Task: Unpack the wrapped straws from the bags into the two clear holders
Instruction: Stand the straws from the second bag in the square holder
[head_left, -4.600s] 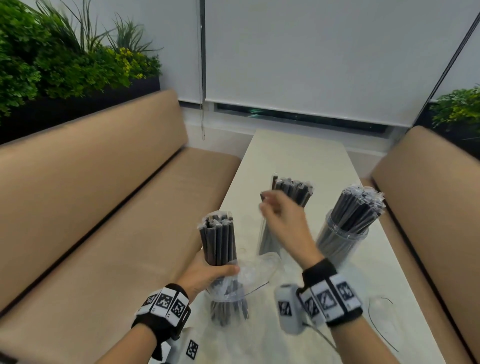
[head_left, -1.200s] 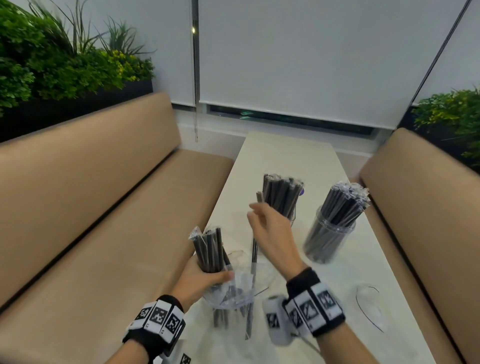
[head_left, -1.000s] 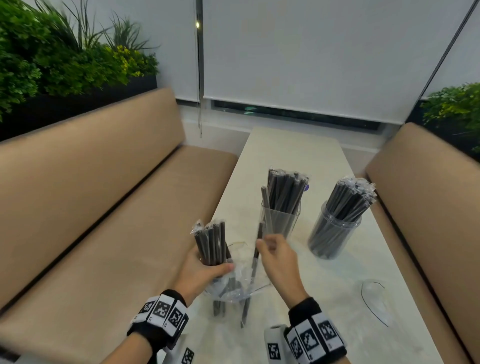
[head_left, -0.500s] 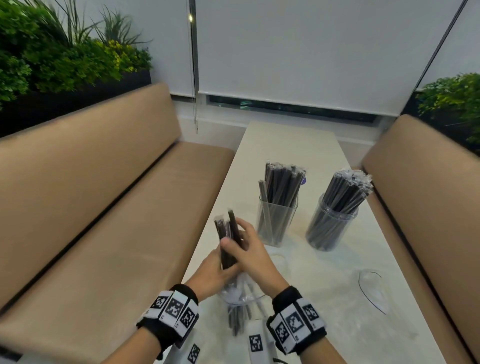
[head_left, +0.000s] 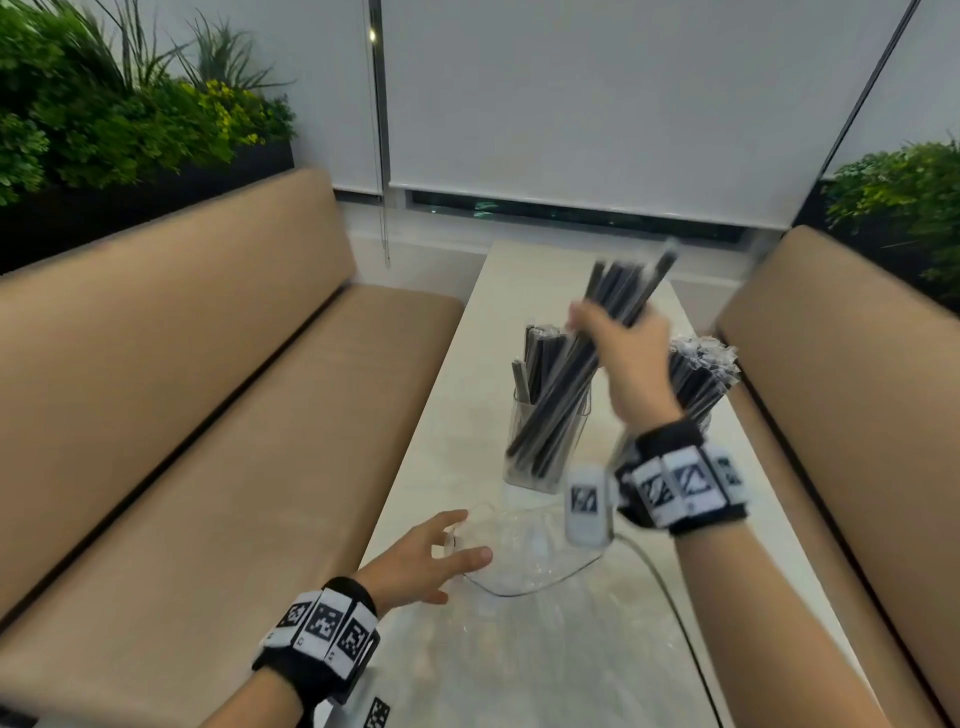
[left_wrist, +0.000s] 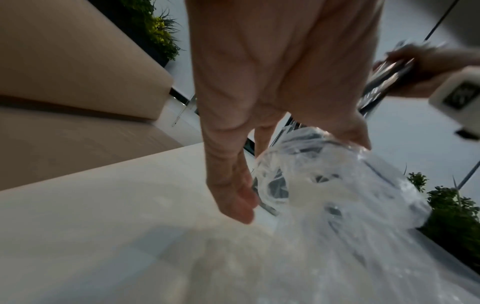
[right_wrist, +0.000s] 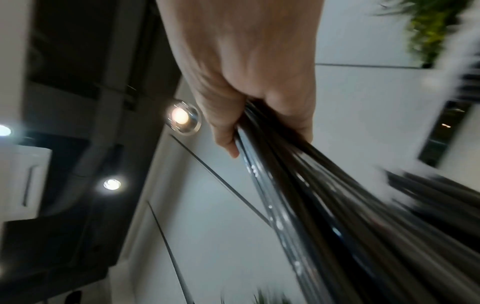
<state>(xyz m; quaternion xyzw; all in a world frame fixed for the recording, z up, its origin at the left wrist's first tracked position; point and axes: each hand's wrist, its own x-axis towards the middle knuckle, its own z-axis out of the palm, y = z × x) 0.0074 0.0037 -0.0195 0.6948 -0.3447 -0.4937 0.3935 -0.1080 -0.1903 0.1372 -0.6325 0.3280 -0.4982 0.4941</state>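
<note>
Now the right hand is gripping a bundle of dark wrapped straws in curled fingers, tilting it with its lower ends angling down at the near-left square holder, which is already holding some straws. Just right of it, partly hidden behind the wrist, the round holder is standing packed full. Nearer, the left hand is lying with fingers loosely spread, touching the mouth of a clear bag slumped on the pale bench; whether any straws remain inside I cannot tell, though the bag looks emptied. Judging from this, the job is nearly finished: seating this bundle seems to be the main step left.
</note>
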